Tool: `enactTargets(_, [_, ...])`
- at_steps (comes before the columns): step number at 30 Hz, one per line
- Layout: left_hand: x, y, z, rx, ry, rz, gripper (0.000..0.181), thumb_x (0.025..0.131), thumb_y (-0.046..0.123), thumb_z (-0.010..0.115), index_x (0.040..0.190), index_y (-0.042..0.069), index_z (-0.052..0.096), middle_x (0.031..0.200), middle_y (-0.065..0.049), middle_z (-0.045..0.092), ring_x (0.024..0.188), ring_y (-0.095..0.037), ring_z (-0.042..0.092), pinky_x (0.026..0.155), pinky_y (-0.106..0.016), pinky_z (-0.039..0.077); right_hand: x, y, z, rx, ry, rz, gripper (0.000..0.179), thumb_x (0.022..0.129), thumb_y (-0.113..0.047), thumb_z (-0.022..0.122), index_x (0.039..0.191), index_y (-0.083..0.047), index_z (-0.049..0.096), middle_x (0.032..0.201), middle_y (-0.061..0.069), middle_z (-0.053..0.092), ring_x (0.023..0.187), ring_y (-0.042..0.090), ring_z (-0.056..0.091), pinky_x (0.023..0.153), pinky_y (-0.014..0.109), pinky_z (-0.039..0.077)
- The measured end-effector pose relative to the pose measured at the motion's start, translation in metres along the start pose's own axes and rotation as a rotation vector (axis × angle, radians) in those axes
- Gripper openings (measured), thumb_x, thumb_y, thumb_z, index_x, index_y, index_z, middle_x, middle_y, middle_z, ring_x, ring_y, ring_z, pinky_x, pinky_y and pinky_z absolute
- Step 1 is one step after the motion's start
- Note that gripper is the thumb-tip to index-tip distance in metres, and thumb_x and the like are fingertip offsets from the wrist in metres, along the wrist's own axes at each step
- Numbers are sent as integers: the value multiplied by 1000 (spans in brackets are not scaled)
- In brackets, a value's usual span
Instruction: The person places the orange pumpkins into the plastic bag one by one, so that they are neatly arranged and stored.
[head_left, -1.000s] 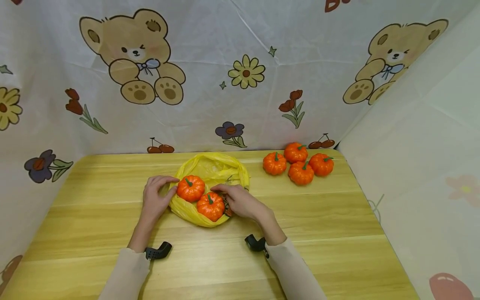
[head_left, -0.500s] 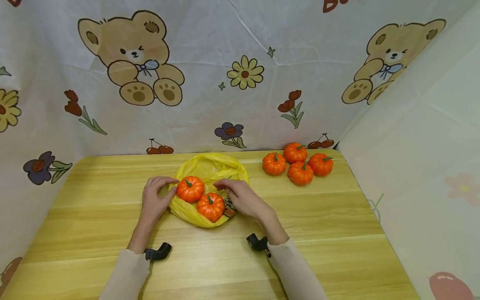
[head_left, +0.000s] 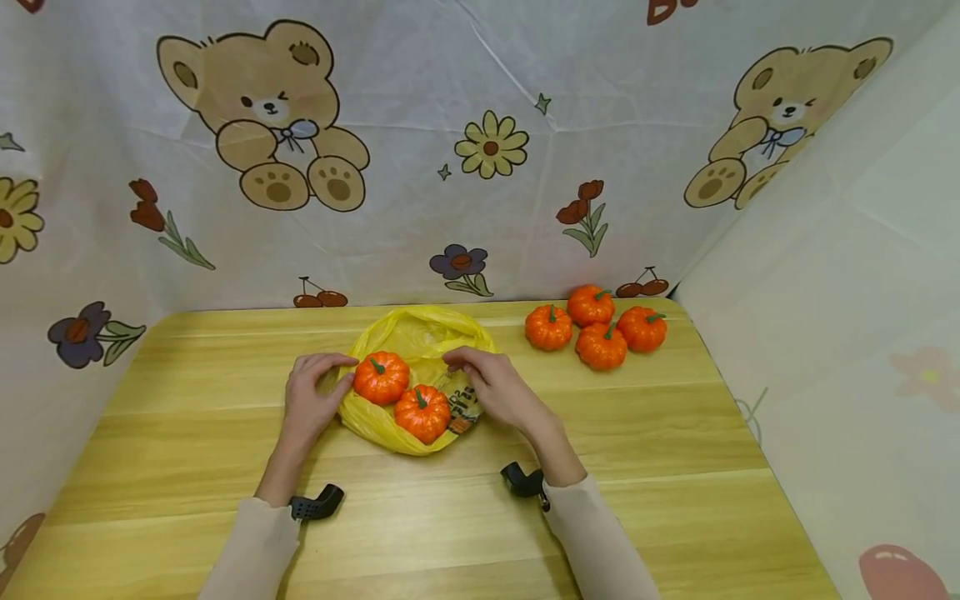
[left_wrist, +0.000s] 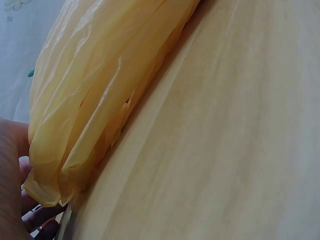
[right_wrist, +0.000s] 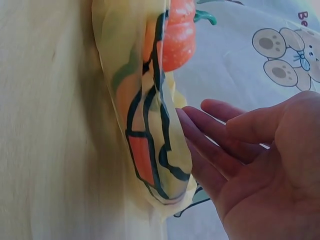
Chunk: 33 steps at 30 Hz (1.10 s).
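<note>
In the head view a yellow plastic bag [head_left: 375,429] lies with its mouth spread wide. Two small orange pumpkins with green stems sit in it, one at the left [head_left: 382,385] and one at the front [head_left: 427,422]. My left hand [head_left: 309,396] rests at the bag's left rim, thumb and forefinger apart beside the left pumpkin. Folds of the bag [left_wrist: 95,100] cover part of that hand in the left wrist view. My right hand [head_left: 501,387] is at the bag's right side. Its fairly straight fingers touch the printed plastic [right_wrist: 150,150] in the right wrist view.
Several more pumpkins [head_left: 602,347] stand grouped at the back right of the wooden table [head_left: 420,533]. A white cloth with printed bears [head_left: 405,75] hangs behind the table's back edge, and a pale cloth wall [head_left: 825,292] borders the right side.
My right hand has moved back and to the right, away from the front pumpkin, uncovering the dark print on the bag. My left hand and the pumpkins have stayed in place.
</note>
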<state>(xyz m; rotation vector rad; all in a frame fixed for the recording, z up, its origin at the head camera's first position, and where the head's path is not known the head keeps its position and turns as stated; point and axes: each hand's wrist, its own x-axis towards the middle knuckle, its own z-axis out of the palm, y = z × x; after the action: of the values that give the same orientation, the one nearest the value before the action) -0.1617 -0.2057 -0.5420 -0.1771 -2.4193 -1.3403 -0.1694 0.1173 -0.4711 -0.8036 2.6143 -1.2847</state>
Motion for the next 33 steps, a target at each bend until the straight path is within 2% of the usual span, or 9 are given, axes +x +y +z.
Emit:
enactTargets(6, [0, -1, 1, -12, 6, 12, 20, 90, -1, 77, 109, 7, 81, 115, -16, 76, 100, -25, 53, 89, -32, 33, -2, 2, -5, -5, 35, 20, 34, 108, 1, 45, 134, -2, 67, 122, 16, 75, 119, 32, 69, 104, 48, 53])
enactTargets(12, [0, -2, 0, -19, 12, 24, 20, 89, -3, 79, 107, 5, 81, 112, -15, 76, 94, -22, 53, 85, -31, 36, -4, 5, -7, -2, 49, 39, 33, 108, -1, 45, 134, -2, 67, 123, 16, 75, 116, 32, 70, 99, 46, 55])
enactTargets(19, [-1, -3, 2, -13, 16, 30, 20, 89, -2, 79, 106, 7, 81, 110, -14, 76, 92, -20, 53, 85, -29, 37, -12, 16, -13, 4, 145, 75, 32, 108, -4, 49, 135, -4, 67, 129, 14, 73, 121, 24, 69, 105, 45, 55])
enactTargets(25, [-1, -2, 1, -10, 25, 40, 20, 89, -2, 78, 106, 6, 81, 108, -14, 76, 92, -21, 52, 84, -31, 37, -22, 30, -32, 21, 221, 87, 30, 106, -3, 55, 134, -2, 66, 129, 16, 73, 124, 27, 68, 108, 48, 53])
enactTargets(33, [0, -1, 1, -12, 16, 31, 19, 88, -2, 79, 105, 5, 81, 108, -14, 76, 91, -22, 52, 83, -31, 36, -40, 47, -70, 64, 414, 103, 29, 105, -6, 62, 133, -3, 68, 132, 16, 71, 124, 31, 69, 105, 50, 54])
